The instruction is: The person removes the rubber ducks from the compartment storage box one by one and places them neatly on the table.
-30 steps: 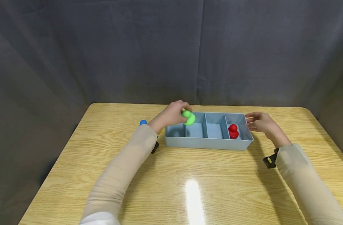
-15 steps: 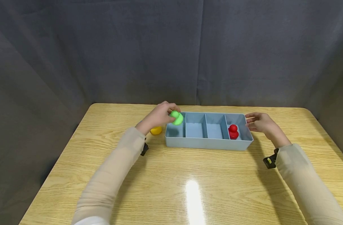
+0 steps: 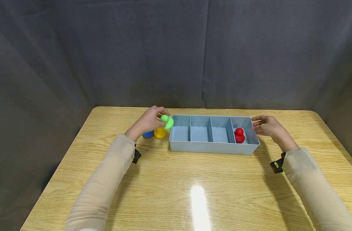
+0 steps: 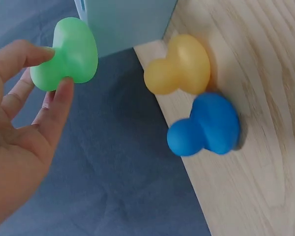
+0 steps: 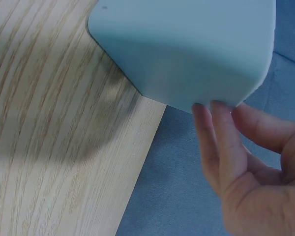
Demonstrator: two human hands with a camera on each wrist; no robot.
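Dark grey cloth hangs all round the back, and in front of it sits a light wooden table [image 3: 176,179] with a glare spot in the middle. On it is a pale blue tray [image 3: 213,147] split into four compartments side by side. A red duck-shaped toy [image 3: 239,135] sits in the rightmost compartment; the other three look bare from the head view.

Left hand [image 3: 148,121] is up just off the tray's left end, pinching a green duck toy [image 3: 167,122] between thumb and fingertips [image 4: 64,86]; the wrist view shows the rest of the hand fairly loose, palm open behind it. So the green one is in the air, outside the tray, right beside its left wall. Below that hand, a yellow duck [image 3: 160,132] and a blue duck [image 3: 148,134] sit on the table, touching each other, yellow nearer the tray.

Right hand [image 3: 267,125] is at the tray's far right corner, fingers [image 5: 214,142] mostly straight and resting against the wall, not wrapped round anything
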